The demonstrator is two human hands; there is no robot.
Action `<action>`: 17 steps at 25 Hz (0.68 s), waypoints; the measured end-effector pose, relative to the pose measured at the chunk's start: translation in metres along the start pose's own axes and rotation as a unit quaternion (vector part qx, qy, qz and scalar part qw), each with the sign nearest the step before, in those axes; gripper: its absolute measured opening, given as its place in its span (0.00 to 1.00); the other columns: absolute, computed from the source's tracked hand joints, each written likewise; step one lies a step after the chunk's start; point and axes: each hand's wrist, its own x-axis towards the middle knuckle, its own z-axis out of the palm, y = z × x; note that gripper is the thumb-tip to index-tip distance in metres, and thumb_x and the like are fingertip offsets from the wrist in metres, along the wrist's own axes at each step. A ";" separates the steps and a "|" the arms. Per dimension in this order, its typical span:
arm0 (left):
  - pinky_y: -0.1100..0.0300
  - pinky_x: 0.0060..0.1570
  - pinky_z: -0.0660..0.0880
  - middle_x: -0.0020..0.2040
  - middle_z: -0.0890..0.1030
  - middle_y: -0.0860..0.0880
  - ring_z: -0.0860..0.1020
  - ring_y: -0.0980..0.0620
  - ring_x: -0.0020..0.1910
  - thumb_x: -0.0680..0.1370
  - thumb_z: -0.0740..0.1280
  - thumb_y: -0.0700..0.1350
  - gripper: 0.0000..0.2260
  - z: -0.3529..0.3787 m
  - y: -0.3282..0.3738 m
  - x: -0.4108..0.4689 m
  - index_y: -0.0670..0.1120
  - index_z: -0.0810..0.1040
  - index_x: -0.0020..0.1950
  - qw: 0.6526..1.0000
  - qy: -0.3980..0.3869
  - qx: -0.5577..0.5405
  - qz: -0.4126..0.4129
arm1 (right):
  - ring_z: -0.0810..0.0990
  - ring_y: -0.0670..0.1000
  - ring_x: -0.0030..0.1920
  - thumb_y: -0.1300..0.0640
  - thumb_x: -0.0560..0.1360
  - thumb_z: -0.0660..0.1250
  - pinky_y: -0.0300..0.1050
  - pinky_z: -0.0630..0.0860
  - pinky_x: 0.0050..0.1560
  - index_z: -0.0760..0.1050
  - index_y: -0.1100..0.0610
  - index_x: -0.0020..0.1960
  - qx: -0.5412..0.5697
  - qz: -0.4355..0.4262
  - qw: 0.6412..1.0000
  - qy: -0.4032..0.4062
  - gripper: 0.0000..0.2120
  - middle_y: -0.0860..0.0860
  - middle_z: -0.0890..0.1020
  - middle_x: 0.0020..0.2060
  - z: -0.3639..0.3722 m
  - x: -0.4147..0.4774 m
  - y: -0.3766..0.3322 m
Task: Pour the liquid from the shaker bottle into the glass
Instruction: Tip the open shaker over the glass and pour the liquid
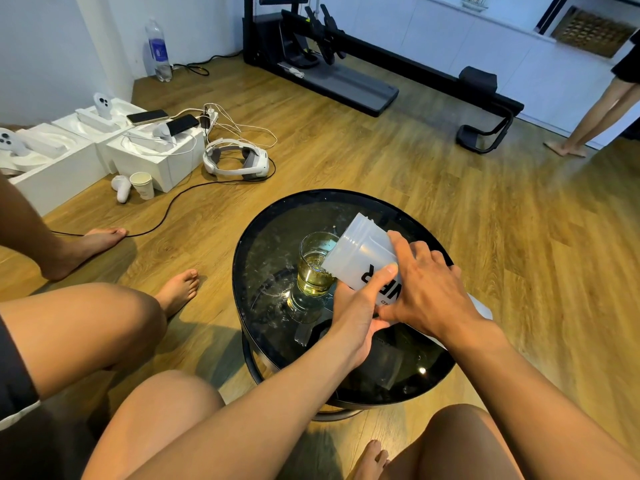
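Note:
A translucent white shaker bottle [360,252] with black lettering is tipped steeply to the left, its open mouth over the rim of a clear glass [313,268]. The glass stands on the round black glass table [273,223] and holds yellowish liquid to about half its height. My right hand [426,289] grips the bottle's body from above. My left hand [360,310] holds the bottle from below, thumb across the lettering. The bottle's base is hidden behind my right hand.
A second person's bare legs and feet [100,237] are at the left of the table. White boxes with controllers and phones [145,147], a headset [239,161], a paper cup [142,185] and cables lie on the wooden floor. Another person's legs [602,116] stand far right, by a black exercise machine [346,74].

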 end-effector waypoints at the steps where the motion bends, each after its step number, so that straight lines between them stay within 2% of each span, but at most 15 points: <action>1: 0.45 0.44 0.82 0.58 0.84 0.45 0.82 0.44 0.59 0.76 0.73 0.44 0.15 0.000 0.000 0.000 0.52 0.77 0.61 1.000 0.000 0.000 0.000 | 0.70 0.58 0.61 0.35 0.61 0.73 0.57 0.70 0.57 0.44 0.48 0.77 -0.003 -0.001 1.000 0.001 0.56 0.55 0.67 0.63 0.000 0.000 0.000; 7: 0.47 0.43 0.82 0.56 0.85 0.46 0.83 0.45 0.58 0.76 0.72 0.43 0.14 0.000 0.001 0.000 0.52 0.77 0.60 1.000 -0.005 -0.002 -0.001 | 0.70 0.58 0.62 0.34 0.61 0.73 0.57 0.69 0.58 0.43 0.48 0.76 -0.005 -0.002 1.000 0.000 0.56 0.55 0.67 0.64 0.000 0.000 0.000; 17: 0.41 0.49 0.82 0.58 0.84 0.44 0.82 0.44 0.59 0.75 0.73 0.44 0.16 -0.001 -0.001 0.001 0.52 0.77 0.62 1.000 -0.008 -0.002 0.002 | 0.70 0.58 0.61 0.35 0.61 0.73 0.57 0.70 0.57 0.44 0.48 0.76 -0.012 -0.001 1.000 0.002 0.56 0.55 0.68 0.63 0.000 0.000 0.000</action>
